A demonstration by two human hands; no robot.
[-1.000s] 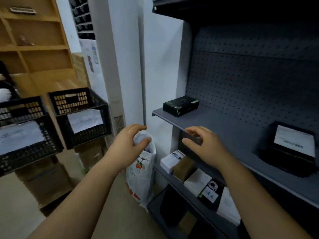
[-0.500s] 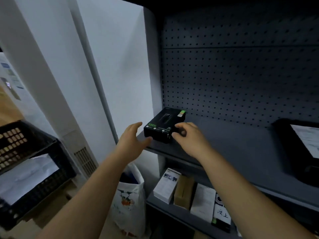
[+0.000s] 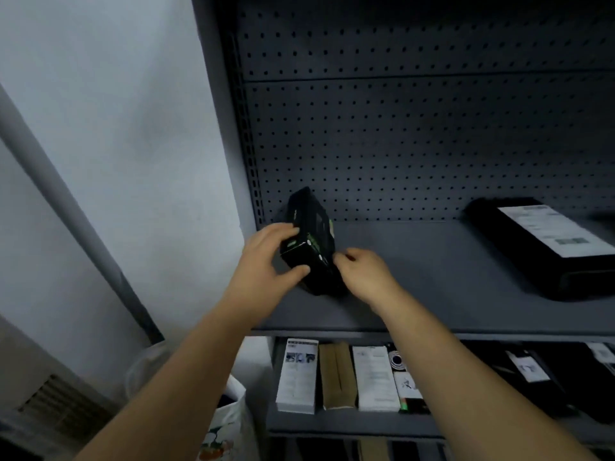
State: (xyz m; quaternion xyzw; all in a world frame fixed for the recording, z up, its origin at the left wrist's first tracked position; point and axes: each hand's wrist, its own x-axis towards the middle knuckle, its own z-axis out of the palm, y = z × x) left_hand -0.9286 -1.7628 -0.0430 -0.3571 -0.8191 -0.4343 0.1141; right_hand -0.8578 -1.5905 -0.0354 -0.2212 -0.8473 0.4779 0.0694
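Grey pegboard (image 3: 432,144) backs a grey metal shelf (image 3: 449,281), and the work goes on at its left end, close to the slotted upright. The small black box with green markings (image 3: 311,241) is tipped up steeply there, its far end raised toward the pegboard and its near lower end down by the shelf surface; whether it touches the shelf I cannot tell. The left hand (image 3: 266,261) grips the box's near left corner, fingers curled over the top and thumb pressed under the front face. The right hand (image 3: 362,274) has its fingers curled in against the lower right edge, pinching it. Judging by this, the grasp is made and the tilt is under way; what is left is to lift the box clear or stand it where it belongs, and neither looks done yet. Half a second earlier the box lay flat near the shelf's front edge with both hands only closing in on its sides; now it is reared up and held on both sides, and the view has come nearer. Well apart to the right lies a large black box with a white label (image 3: 545,244). On the shelf below stand a white carton (image 3: 298,377) and a brown carton (image 3: 336,377) side by side, and a printed bag (image 3: 226,424) sits on the floor by the wall.
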